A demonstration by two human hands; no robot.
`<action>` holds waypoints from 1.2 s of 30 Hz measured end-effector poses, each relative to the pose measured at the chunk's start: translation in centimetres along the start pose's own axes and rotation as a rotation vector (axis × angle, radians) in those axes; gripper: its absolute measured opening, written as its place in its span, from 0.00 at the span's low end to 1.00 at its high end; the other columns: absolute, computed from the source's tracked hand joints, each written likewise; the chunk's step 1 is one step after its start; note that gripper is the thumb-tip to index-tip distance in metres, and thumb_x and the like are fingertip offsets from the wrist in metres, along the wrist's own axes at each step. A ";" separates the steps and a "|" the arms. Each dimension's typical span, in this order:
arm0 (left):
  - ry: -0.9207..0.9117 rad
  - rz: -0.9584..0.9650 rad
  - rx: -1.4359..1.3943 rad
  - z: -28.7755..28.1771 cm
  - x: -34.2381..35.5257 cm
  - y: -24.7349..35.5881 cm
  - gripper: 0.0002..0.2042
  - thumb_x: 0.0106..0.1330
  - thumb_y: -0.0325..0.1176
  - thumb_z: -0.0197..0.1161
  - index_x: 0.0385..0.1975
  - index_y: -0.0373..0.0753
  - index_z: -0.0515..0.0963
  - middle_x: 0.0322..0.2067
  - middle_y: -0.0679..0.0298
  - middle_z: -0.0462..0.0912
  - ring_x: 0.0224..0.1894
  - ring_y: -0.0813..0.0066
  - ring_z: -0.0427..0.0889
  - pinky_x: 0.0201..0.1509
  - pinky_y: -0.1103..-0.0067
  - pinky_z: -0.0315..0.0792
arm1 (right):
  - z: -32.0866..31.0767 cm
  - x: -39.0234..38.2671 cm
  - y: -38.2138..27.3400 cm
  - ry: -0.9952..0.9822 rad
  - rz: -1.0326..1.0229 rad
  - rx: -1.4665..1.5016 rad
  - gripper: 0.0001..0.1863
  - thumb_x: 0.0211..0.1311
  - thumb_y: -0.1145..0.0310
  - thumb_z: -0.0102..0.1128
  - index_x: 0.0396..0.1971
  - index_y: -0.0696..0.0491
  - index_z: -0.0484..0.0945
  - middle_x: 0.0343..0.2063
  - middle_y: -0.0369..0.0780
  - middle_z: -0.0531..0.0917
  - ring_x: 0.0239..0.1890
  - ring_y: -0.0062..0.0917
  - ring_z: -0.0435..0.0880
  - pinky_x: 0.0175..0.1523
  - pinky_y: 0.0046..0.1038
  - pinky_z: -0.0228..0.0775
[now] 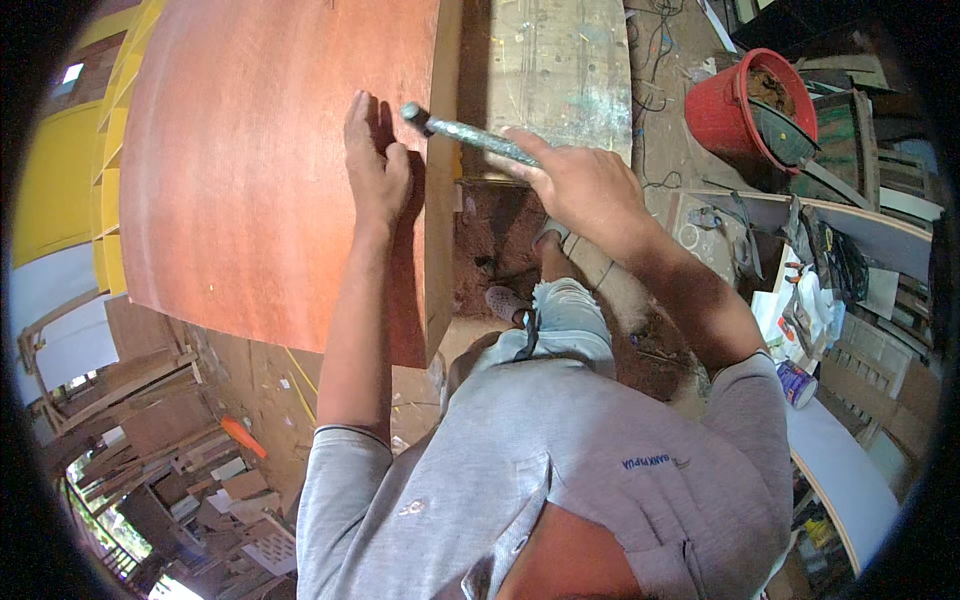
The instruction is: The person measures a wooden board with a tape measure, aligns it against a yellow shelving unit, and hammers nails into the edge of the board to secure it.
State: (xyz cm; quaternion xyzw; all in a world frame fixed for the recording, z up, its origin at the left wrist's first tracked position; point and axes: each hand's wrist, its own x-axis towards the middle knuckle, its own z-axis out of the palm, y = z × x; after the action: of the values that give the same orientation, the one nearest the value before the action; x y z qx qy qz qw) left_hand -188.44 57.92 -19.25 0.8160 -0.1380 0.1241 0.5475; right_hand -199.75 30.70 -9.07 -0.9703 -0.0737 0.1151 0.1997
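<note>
My right hand (590,190) is closed round the handle of a hammer (480,140). The hammer points left, its dark head (416,117) over the right edge of a large reddish-brown wooden panel (250,170). Just left of the hammer head, my left hand (378,175) rests on the panel, fingers stretched out along its surface and thumb apart from them. Nothing shows between those fingers, though their undersides are hidden. Along its right side the panel has a thick, pale wooden edge (440,200).
A paint-spattered board (560,70) lies right of the panel. Farther right stands a red bucket (735,110) with brown material inside. A bench (840,450) at the right holds a purple-labelled can (797,384). Wood offcuts (240,490) are piled lower left, near yellow framing (110,160).
</note>
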 end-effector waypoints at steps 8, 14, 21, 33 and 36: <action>-0.063 0.122 0.546 2.0 0.9 3.0 0.27 0.61 0.38 0.74 0.60 0.33 0.81 0.66 0.48 0.80 0.74 0.46 0.72 0.85 0.52 0.58 | 6.9 -6.9 3.6 0.424 0.314 0.613 0.25 0.81 0.57 0.60 0.71 0.49 0.75 0.46 0.60 0.88 0.50 0.61 0.88 0.54 0.51 0.81; 0.067 -0.079 0.546 3.4 9.1 3.3 0.11 0.65 0.40 0.71 0.30 0.37 0.87 0.37 0.52 0.87 0.46 0.51 0.83 0.61 0.59 0.74 | 9.2 -12.3 7.4 0.465 0.385 0.674 0.25 0.82 0.57 0.59 0.70 0.53 0.77 0.56 0.57 0.86 0.60 0.51 0.86 0.65 0.44 0.76; 0.174 -0.147 0.757 -0.9 24.8 -4.8 0.14 0.71 0.39 0.69 0.43 0.35 0.91 0.45 0.43 0.91 0.49 0.43 0.90 0.55 0.57 0.82 | 7.4 -8.8 12.7 0.311 0.572 0.609 0.26 0.82 0.56 0.59 0.70 0.54 0.76 0.56 0.56 0.86 0.60 0.52 0.86 0.64 0.43 0.76; -0.083 -0.039 0.621 -1.9 20.8 -3.3 0.12 0.78 0.36 0.66 0.47 0.33 0.79 0.35 0.47 0.88 0.37 0.51 0.90 0.44 0.62 0.81 | 7.2 3.7 10.5 0.206 0.397 0.862 0.21 0.80 0.59 0.63 0.63 0.56 0.81 0.50 0.53 0.89 0.53 0.40 0.89 0.60 0.38 0.77; -0.031 0.022 0.405 -2.4 11.5 -0.2 0.07 0.80 0.31 0.62 0.46 0.33 0.78 0.35 0.52 0.87 0.37 0.61 0.89 0.43 0.68 0.81 | 10.9 6.6 5.3 0.282 0.355 1.131 0.22 0.79 0.57 0.66 0.58 0.61 0.82 0.43 0.46 0.89 0.47 0.29 0.87 0.55 0.40 0.78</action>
State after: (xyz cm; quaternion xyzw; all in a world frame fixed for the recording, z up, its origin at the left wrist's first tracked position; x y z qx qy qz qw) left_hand -177.75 59.23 -14.44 0.9097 -0.1274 0.1429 0.3685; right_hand -195.58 31.14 -22.22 -0.7172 0.1887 0.0385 0.6697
